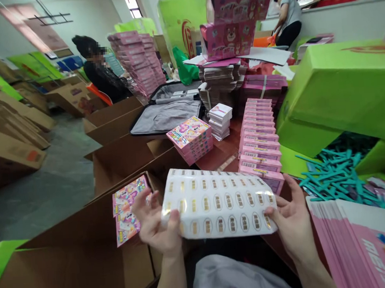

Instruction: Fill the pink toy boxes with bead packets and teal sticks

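Observation:
Both my hands hold a white sheet of small gold oval stickers [218, 202] in front of me, slightly curved. My left hand [156, 226] grips its left edge, thumb on top. At the right edge my right hand [293, 218] pinches the sheet. Left of my left hand, pink printed boxes [127, 208] stand in an open cardboard carton [88, 254]. Beyond the sheet lies a stack of pink patterned boxes [192, 139] and a row of pink boxes [260, 135] on the brown table.
Flat pink cartons [364, 242] lie at lower right, teal plastic pieces [338, 174] and a green box [342, 87] behind them. An open grey suitcase [167, 110], stacked card piles [219, 77] and tall pink stacks [138, 60] stand farther back. Two other people work beyond.

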Tool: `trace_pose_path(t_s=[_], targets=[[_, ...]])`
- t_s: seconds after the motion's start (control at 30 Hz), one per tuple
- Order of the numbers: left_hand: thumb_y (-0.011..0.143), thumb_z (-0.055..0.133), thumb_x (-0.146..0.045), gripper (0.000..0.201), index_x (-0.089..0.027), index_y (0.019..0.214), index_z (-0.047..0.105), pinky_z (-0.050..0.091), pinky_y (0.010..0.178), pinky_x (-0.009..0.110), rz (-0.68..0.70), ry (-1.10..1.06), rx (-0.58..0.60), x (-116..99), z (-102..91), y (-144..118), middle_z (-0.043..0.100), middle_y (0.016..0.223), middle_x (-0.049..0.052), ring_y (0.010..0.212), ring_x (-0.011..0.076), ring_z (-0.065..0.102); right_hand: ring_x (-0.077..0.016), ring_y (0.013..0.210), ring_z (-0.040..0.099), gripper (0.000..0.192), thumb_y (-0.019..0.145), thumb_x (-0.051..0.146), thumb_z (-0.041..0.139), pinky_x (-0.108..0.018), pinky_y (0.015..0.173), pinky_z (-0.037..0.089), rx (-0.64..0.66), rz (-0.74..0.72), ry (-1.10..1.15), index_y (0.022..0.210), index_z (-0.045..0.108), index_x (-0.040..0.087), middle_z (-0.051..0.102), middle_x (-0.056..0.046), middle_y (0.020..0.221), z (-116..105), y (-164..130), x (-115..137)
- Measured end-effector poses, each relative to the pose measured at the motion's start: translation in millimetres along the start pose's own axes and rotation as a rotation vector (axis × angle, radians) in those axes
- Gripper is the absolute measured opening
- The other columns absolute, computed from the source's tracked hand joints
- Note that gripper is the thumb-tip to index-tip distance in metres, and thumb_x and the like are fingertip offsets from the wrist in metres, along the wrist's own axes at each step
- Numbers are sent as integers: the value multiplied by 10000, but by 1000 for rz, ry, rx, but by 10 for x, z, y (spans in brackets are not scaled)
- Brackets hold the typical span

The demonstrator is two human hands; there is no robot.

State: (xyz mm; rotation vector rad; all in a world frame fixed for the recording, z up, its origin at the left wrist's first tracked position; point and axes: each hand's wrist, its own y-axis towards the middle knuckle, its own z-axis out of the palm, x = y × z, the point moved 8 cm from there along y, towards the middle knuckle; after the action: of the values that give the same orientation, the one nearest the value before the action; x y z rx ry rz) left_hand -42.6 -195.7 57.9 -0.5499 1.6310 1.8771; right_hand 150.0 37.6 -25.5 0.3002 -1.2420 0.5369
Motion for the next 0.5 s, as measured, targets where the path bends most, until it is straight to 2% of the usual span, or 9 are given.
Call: trace_pose_path(t_s=[0.03,0.1,0.17,0.2,0.27,0.37,0.43,0.5], targets=[[706,696,-222,308,-165,518,458,410,994,407,95,-55,-24,-93,-58,7,598,967,-6,1039,184,552,-223,662,701,729,598,338,836,-264,511,568,76,-43,-40,1265,559,242,732,-89,884,45,-23,56],[769,654,-323,375,-175,517,418,441,958,417,225,-177,-23,-218,-146,15,551,675,-44,738,132,585,-198,561,673,505,490,281,882,-228,456,542,225,-126,-149,969,734,219,731,-65,769,122,-86,155],[804,603,-488,433,-194,525,452,505,821,388,253,-263,42,-252,-147,32,482,534,-61,512,101,499,-164,474,630,379,431,215,891,-201,418,517,258,-200,-270,790,768,224,704,-30,633,103,-129,238],[774,616,-551,436,-203,540,496,517,742,368,233,-281,95,-243,-104,42,501,531,-59,476,96,481,-153,459,617,375,423,196,888,-195,416,512,216,-225,-316,777,771,232,692,-17,603,48,-129,272],[682,713,-551,370,-214,596,590,510,640,340,148,-287,229,-188,60,45,572,566,-41,483,105,515,-155,499,630,396,436,189,876,-205,456,531,68,-230,-364,815,771,240,703,-14,640,-111,-97,301],[672,784,-320,170,-211,662,653,497,591,312,-98,-283,391,-19,369,-26,651,634,-11,553,132,584,-173,599,649,284,542,240,824,-252,547,557,-145,-230,-410,819,764,226,715,-32,729,-326,-27,314],[672,771,-185,145,-197,668,627,498,594,290,-282,-277,393,117,509,-105,678,667,-1,604,141,614,-173,651,639,118,662,278,750,-287,621,555,-237,-297,-492,765,754,220,696,-38,730,-400,7,386],[618,790,-113,259,-187,677,549,500,608,272,-461,-319,363,246,608,-203,686,661,-10,608,136,621,-187,772,626,96,723,309,708,-322,718,537,-305,-432,-605,738,743,221,669,-53,819,-432,2,533]])
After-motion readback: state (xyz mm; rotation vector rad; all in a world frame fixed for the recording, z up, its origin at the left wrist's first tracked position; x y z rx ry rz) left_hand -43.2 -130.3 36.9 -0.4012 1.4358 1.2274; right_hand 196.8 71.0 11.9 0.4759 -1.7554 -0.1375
